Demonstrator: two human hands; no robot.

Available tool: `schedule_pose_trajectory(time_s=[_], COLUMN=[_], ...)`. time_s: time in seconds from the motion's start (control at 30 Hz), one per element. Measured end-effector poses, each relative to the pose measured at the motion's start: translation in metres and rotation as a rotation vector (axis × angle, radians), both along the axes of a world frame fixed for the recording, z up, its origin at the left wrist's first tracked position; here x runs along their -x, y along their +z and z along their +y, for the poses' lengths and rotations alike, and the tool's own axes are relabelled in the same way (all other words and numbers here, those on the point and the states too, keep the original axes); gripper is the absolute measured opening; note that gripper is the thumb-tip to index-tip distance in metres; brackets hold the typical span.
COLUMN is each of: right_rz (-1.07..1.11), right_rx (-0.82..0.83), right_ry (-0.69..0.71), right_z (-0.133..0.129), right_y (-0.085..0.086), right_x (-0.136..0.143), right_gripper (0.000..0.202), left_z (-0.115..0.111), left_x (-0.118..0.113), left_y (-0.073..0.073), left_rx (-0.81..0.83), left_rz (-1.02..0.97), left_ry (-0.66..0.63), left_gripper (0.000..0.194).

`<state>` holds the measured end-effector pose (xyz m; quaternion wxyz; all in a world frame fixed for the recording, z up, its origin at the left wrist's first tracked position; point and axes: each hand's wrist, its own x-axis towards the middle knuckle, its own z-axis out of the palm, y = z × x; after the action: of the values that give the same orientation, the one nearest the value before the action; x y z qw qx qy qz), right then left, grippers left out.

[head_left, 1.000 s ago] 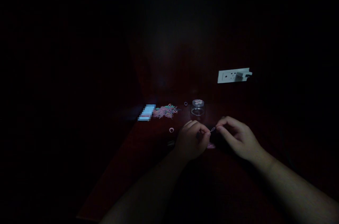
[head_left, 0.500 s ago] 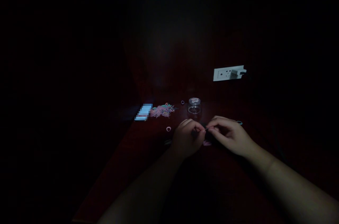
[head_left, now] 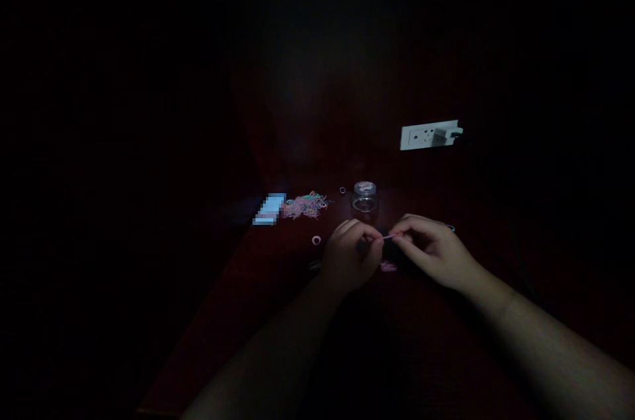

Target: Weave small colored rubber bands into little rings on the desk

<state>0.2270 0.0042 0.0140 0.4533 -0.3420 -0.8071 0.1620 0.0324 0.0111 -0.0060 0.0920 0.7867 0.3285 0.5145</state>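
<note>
Between my two hands a thin pink rubber band (head_left: 387,237) is stretched, seen edge-on as a short line. My left hand (head_left: 351,254) pinches its left end between thumb and fingertips. The other end is pinched by my right hand (head_left: 432,247). Just below the fingers lies a small bunch of pink bands (head_left: 388,266) on the dark red table. A single pink band (head_left: 316,241) rests left of my left hand, and a teal band (head_left: 450,228) is partly hidden behind my right hand.
A heap of coloured rubber bands (head_left: 306,206) lies at the back left beside a lit, pixelated phone screen (head_left: 270,208). Behind my hands stands a clear lidded jar (head_left: 364,198), with a small ring-shaped band (head_left: 342,190) near it. A socket (head_left: 429,134) with a plug is on the wall.
The fingertips of both hands have risen slightly, and more of the pink band shows between them. The other things lie as before; the view has shifted a little.
</note>
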Motion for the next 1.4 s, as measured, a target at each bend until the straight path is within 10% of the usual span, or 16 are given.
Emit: schedule_pose_trajectory(time_s=[1.17, 1.4], right_rz=[-0.022, -0.036], right_rx=[-0.002, -0.030], right_ry=[-0.031, -0.205], right_z=[0.001, 0.005], right_y=[0.001, 0.015], right_x=[0.000, -0.022], right_gripper=[0.017, 0.016], left_z=[0.003, 0.004], left_x=[0.001, 0.002], left_y=[0.001, -0.003], left_rx=[-0.014, 0.036], left_rz=[0.066, 0.138], left_ry=[0.034, 0.014], left_gripper=[0.010, 0.006])
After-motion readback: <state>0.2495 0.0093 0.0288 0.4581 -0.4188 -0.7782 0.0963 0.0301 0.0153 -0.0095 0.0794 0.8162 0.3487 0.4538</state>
